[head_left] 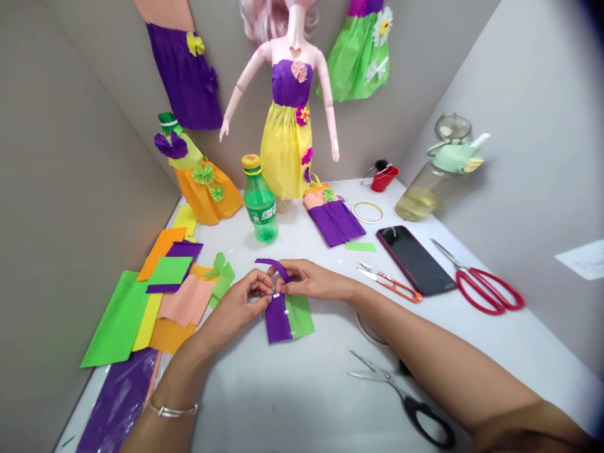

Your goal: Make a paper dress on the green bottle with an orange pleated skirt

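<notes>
A small purple and green piece (279, 321) lies on the white table, with white bits of tape or glue near its top edge and seam. At its upper left edge my left hand (243, 300) is closed, fingertips pinched on the piece. My right hand (309, 279) is closed just beside it, holding a narrow purple strip (276, 264) that curves up to the left over the fingers. The fingertips of both hands nearly meet at the top of the piece, and what lies between them is partly hidden.
Coloured sheets (117, 318) lie at the left. A green bottle (261, 204) and a dressed doll (290, 126) stand behind. At the right are a phone (416, 261), orange snips (394, 286), red scissors (488, 289), black scissors (401, 396) and a tilted drink bottle (427, 182).
</notes>
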